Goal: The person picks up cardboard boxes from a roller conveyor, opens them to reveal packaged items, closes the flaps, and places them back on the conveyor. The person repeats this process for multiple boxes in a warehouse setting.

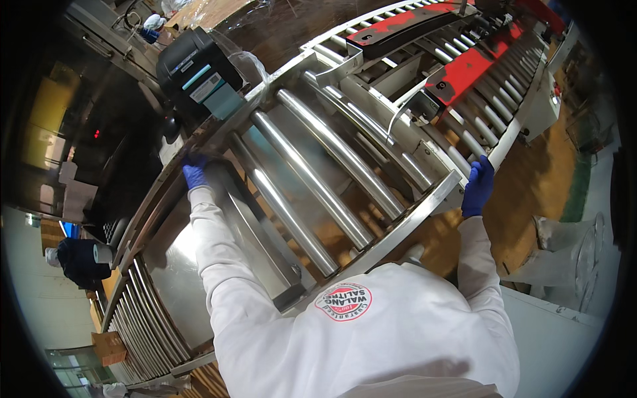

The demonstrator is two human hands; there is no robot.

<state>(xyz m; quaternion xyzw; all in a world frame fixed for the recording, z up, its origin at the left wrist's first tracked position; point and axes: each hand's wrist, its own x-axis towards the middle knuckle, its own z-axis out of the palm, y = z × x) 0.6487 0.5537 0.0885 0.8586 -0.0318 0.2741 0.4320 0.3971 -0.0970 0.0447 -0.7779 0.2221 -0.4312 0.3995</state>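
Observation:
My left hand (pixel 194 171), in a blue glove, reaches to the far rail of the roller conveyor, beside a dark-edged metal plate; its fingertips are blurred and dark. My right hand (pixel 478 186), also gloved in blue, rests at the near side rail of the conveyor, close to the red-topped machine section (pixel 463 74); its fingers are bent, and whether they grip the rail is unclear. Between my arms lie wide steel rollers (pixel 313 179) with gaps between them. Left of them is a flat steel plate (pixel 174 273). No loose item shows in either hand.
A black label printer (pixel 199 69) stands beyond the far rail. A dark screen and a keyboard (pixel 110 230) are at the left. Another person (pixel 82 261) in dark clothing is at the far left. A cardboard box (pixel 108 348) sits by the narrow rollers. Clear plastic (pixel 562 258) hangs at the right.

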